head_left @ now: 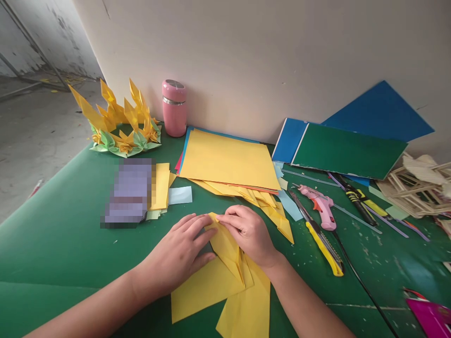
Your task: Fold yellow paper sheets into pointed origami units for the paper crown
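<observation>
A folded piece of yellow paper (226, 245) with a pointed shape lies in front of me, over flat yellow sheets (204, 288). My right hand (248, 230) pinches its upper tip between thumb and fingers. From the other side, my left hand (188, 244) grips the upper left edge with its fingertips, and its thumb lies lower, near the paper's left side. Part of the upper fold is hidden under the fingers. Beyond my hands, more folded yellow pieces (282, 220) stick out under a stack of yellow paper (229, 157).
A yellow and green paper crown (123, 124) and a pink flask (174, 110) stand at the back left. A blurred purple object (130, 190) lies nearby. To the right are a yellow utility knife (326, 249), a pink glue gun (322, 204) with a cord, and a wooden stick model (419, 185).
</observation>
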`<state>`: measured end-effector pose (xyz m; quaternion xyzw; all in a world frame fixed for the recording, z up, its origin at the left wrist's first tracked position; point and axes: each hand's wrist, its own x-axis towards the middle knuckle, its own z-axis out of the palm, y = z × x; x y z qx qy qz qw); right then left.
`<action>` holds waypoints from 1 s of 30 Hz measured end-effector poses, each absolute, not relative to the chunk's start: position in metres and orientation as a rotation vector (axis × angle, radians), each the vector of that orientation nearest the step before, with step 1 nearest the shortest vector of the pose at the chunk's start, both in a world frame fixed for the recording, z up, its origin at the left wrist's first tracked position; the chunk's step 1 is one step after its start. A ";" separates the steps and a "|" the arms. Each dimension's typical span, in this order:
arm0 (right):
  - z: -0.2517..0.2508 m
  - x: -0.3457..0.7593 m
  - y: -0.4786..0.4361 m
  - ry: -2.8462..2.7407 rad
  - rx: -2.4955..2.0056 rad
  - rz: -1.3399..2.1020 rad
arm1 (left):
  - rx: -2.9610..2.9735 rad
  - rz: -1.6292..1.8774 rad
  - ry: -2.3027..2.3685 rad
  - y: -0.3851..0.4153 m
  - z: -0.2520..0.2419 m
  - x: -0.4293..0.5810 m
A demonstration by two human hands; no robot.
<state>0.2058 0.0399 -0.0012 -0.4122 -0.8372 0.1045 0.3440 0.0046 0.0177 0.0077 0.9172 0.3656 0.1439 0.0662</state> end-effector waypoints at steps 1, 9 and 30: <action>-0.001 0.206 0.040 -2.183 -1.070 0.268 | 2.763 0.432 1.108 0.018 0.008 0.004; 0.000 0.206 0.041 -2.230 -1.056 0.248 | 2.807 0.399 1.091 0.017 0.008 0.006; 0.012 0.209 0.038 -2.338 -1.070 0.214 | 2.778 0.404 1.136 0.020 0.006 0.006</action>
